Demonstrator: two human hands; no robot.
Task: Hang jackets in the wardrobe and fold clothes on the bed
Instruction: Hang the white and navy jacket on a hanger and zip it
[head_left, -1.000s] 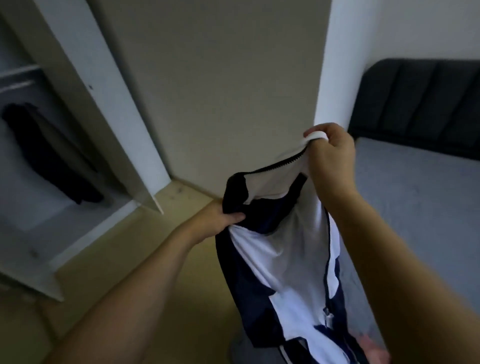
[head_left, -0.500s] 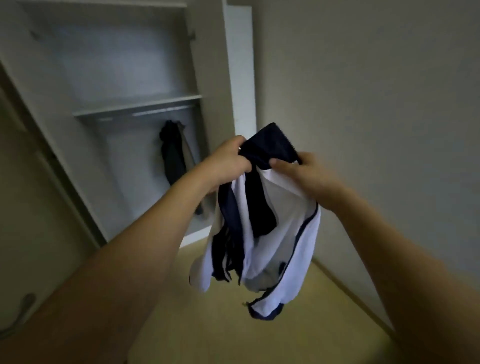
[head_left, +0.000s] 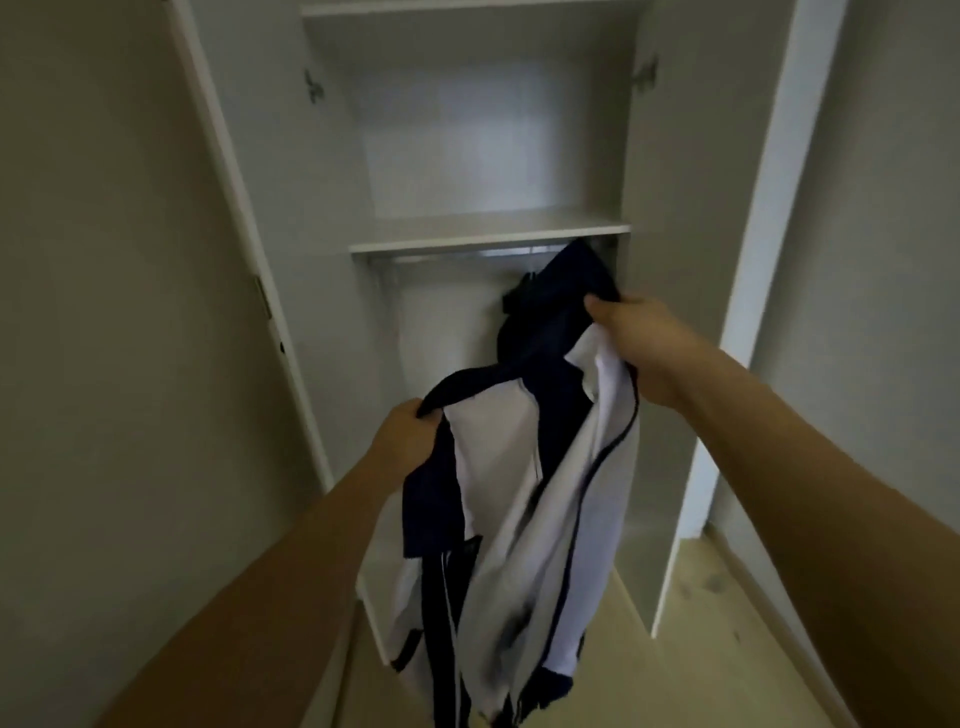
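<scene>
Navy-and-white jacket (head_left: 524, 488) is hanging in the air in front of the open wardrobe (head_left: 670, 260), clear of the floor, long axis running near vertical from the held top edge down to the trailing hem and sleeves.

Top edge is slanting: its high end is at the right, its low end at the left.

Right hand (head_left: 641, 343) is pinching the navy fabric at the upper end, thumb over the cloth, fingers curled under it. This hand is the one farther forward, just below the shelf (head_left: 488, 234) and near the rail (head_left: 467, 254) under it.

Left hand (head_left: 410, 436) is gripping the lower navy edge, fingers closed round the cloth, lower and closer to the body.

The bulk of the garment is lying below and between the two grips, bunched rather than spread; no hanger is showing on it.

A dark garment (head_left: 519, 301) is already hanging from the rail at the right end, just behind the held jacket's upper part.

Judgement: the coming move is turning on the gap between the jacket's top end and the rail, up and slightly back from the right hand. Whether a hanger is waiting there, cannot tell; the jacket is hiding that stretch.

Both wardrobe doors are standing open, pale wood floor (head_left: 727, 623) below.
</scene>
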